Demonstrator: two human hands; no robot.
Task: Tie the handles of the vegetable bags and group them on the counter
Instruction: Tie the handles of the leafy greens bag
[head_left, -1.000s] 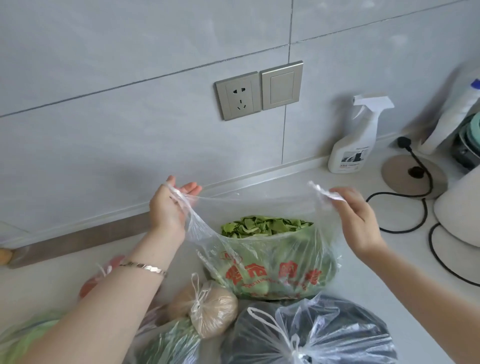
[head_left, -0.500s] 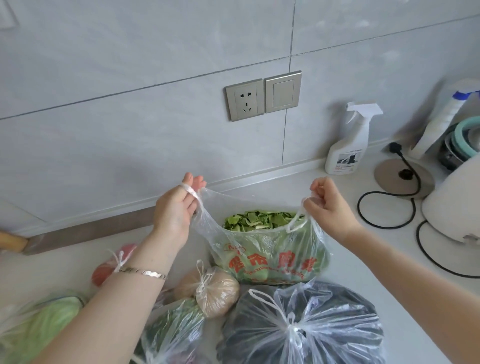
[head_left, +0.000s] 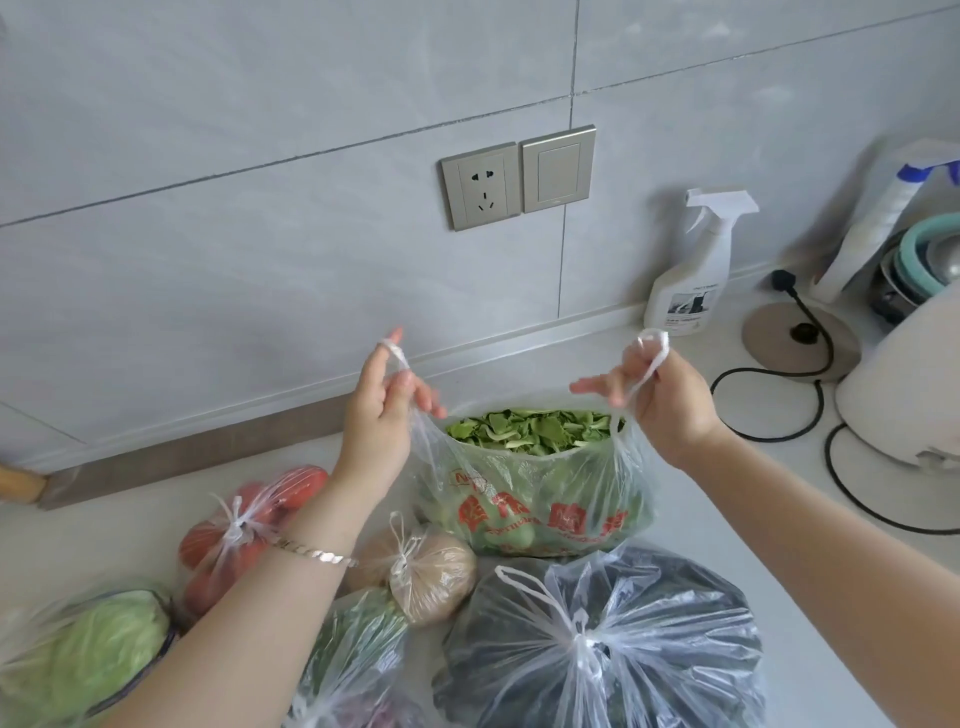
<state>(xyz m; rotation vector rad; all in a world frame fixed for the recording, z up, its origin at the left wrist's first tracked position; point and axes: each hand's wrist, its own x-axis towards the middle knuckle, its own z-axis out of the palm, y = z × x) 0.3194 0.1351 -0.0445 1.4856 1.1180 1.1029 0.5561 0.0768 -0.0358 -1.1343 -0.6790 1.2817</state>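
Standing on the pale counter (head_left: 727, 519) just below and between both hands, the clear plastic bag of cut green leaves with red print (head_left: 540, 499) remains open at the mouth. The left hand (head_left: 382, 415) pinches the left handle strand (head_left: 397, 356). The right hand (head_left: 660, 400) grips the right handle strand (head_left: 652, 348), whose loop stands above the fingers. Compared with half a second ago, both hands sit higher and the handles are drawn into thin, taut strands. Judgement: the handles are ready to cross, and the knot is not begun. Nearer the person than the hands lie four knotted bags: the red-vegetable bag (head_left: 244, 519), the brown-tuber bag (head_left: 431, 577), the dark-filled bag (head_left: 623, 639) and the cabbage bag (head_left: 78, 654).
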